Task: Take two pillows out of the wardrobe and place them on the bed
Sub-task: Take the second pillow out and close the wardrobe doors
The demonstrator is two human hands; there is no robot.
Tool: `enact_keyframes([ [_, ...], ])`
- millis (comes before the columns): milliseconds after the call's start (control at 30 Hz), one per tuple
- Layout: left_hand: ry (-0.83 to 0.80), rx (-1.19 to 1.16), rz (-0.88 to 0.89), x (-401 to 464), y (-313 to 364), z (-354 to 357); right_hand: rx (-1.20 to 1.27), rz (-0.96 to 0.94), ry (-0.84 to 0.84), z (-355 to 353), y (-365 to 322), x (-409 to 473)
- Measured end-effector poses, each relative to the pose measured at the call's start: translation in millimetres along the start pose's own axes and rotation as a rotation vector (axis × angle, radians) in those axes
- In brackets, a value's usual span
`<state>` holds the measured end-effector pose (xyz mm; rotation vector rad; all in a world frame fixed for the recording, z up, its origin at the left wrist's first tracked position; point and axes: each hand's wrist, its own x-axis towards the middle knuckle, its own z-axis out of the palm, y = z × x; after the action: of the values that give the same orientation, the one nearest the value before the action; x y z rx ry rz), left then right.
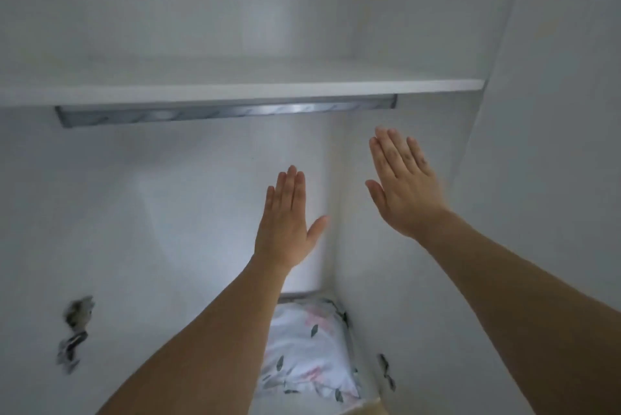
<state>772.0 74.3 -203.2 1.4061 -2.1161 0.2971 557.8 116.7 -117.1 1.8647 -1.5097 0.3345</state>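
I look into a white wardrobe (168, 213). A pillow (309, 351) in a white cover with pink flowers and dark leaves lies at the bottom, low in the right corner, partly behind my left forearm. My left hand (285, 223) is raised flat in front of the back wall, fingers together, holding nothing. My right hand (403, 183) is held up a little higher to the right, also flat and holding nothing. Both hands are well above the pillow. A second pillow is not visible.
A white shelf (268, 89) crosses the wardrobe above my hands, with a metal rail (228, 110) under its front edge. The right side wall (437, 280) is close to my right arm. Metal fittings (72, 337) stick out at the lower left.
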Motion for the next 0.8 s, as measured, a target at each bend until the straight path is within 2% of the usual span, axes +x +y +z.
enact_keyframes([
  [167, -0.148, 0.103, -0.091, -49, -60, 55, 0.136, -0.118, -0.167, 91, -68, -20],
  [300, -0.252, 0.125, -0.116, -76, -79, 93, 0.182, -0.136, -0.296, 143, -85, -30],
  [567, -0.229, 0.205, -0.154, -71, -112, 136, 0.302, -0.082, -0.346, 229, -99, -42],
  [667, -0.246, 0.196, -0.158, -95, -127, 188, 0.336, -0.083, -0.379, 282, -128, -71],
  [800, -0.311, 0.158, -0.158, -171, -155, 298, 0.382, -0.127, -0.441, 377, -184, -136],
])
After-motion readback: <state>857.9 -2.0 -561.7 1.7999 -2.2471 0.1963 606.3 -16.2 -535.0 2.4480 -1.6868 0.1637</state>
